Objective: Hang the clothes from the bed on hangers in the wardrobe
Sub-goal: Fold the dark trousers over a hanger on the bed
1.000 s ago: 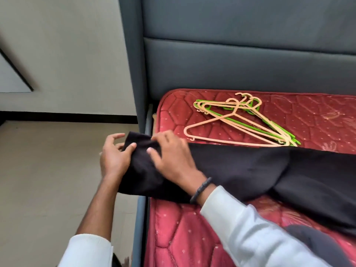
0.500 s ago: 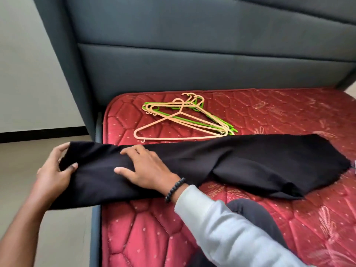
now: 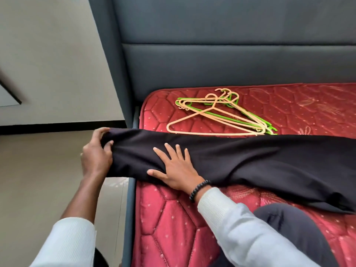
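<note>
A long black garment (image 3: pixel 250 158) lies folded lengthwise across the red mattress (image 3: pixel 173 228), its left end hanging past the bed's edge. My left hand (image 3: pixel 96 155) grips that left end, fingers curled around the cloth. My right hand (image 3: pixel 177 170) rests flat on the garment with fingers spread, pressing it onto the mattress. Behind the garment lies a pile of several beige and green plastic hangers (image 3: pixel 219 116). The wardrobe is out of view.
A grey padded headboard (image 3: pixel 212 54) rises behind the mattress. The grey bed frame (image 3: pixel 129 218) runs along the left edge, with beige floor (image 3: pixel 38 180) beyond it. A dark-clad knee (image 3: pixel 289 224) rests on the mattress at lower right.
My right hand has opened flat with fingers spread and slid rightward along the garment. My left hand still holds the end. The camera view has shifted and the garment lies straighter.
</note>
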Tool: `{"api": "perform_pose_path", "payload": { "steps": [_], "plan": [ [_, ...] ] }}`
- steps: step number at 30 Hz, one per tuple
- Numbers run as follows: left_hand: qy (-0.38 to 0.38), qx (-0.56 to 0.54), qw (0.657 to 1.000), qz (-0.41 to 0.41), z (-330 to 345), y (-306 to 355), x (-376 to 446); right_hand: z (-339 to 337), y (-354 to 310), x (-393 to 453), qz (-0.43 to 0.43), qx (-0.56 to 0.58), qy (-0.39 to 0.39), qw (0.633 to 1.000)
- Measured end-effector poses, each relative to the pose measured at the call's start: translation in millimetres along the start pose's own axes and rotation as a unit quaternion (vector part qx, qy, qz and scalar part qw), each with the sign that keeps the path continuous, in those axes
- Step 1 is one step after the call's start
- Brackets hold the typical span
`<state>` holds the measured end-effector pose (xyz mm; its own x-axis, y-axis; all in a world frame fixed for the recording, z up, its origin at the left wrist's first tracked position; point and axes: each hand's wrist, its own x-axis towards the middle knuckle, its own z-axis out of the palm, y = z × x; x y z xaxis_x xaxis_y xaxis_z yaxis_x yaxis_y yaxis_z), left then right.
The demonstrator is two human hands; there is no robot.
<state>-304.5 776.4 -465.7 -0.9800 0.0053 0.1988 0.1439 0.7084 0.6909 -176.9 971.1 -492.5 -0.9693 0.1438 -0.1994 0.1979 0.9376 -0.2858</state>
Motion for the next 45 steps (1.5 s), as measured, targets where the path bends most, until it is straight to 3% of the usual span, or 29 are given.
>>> {"api": "perform_pose_path", "payload": {
  "steps": [2,5,7,9,11,13,15,21,28,34,37,40,42,45],
  "plan": [
    [0.012,0.049,0.999,-0.007,6.8,-11.5,13.5,-7.6,-3.7,7.8,0.003,0.027,-0.014,1.0],
    [-0.036,0.125,0.991,-0.028,22.1,-21.6,20.8,-22.9,10.2,1.2,-0.006,0.058,-0.035,0.998],
    [-0.062,0.085,0.993,0.053,34.2,-2.9,10.1,-35.1,32.5,-13.9,-0.02,0.055,-0.01,0.998],
    [-0.12,0.003,0.976,0.183,46.2,38.3,-19.2,-49.6,58.5,-31.4,-0.02,0.047,0.03,0.998],
    [-0.21,-0.024,0.929,0.303,63.5,85.6,-68.1,-61.6,84.0,-52.3,0.005,0.036,0.043,0.998],
    [-0.286,0.013,0.889,0.357,85.5,124.5,-124.2,-66.6,104.5,-75.5,0.032,-0.009,0.031,0.999],
    [-0.325,0.045,0.88,0.342,107.1,143.1,-160.3,-67.8,120.2,-94.2,0.062,-0.05,0.016,0.997],
    [-0.34,0.198,0.856,0.336,134.6,163.8,-198.8,-80.5,155.2,-139.6,0.132,-0.088,0.017,0.987],
    [-0.279,0.208,0.858,0.379,139.7,139.2,-172.0,-77.1,166.2,-142.9,0.174,-0.061,0.029,0.982],
    [-0.247,0.232,0.856,0.391,119.8,106.5,-131.4,-79.1,157.3,-141.6,0.28,-0.07,0.041,0.957],
    [-0.243,0.262,0.857,0.371,107.9,96.2,-128.5,-78.3,159.6,-143.0,0.244,-0.061,0.016,0.968],
    [-0.262,0.274,0.871,0.312,93.7,82.9,-124.4,-76.2,163.4,-144.1,0.177,0.049,-0.042,0.982],
    [-0.274,0.257,0.893,0.247,81.2,72.6,-117.5,-77.3,161.7,-140.2,0.144,0.108,-0.014,0.984],
    [-0.298,0.236,0.915,0.133,60.2,47.2,-101.2,-75.3,152.7,-130.5,0.091,0.075,0.028,0.993]
  ]
}}
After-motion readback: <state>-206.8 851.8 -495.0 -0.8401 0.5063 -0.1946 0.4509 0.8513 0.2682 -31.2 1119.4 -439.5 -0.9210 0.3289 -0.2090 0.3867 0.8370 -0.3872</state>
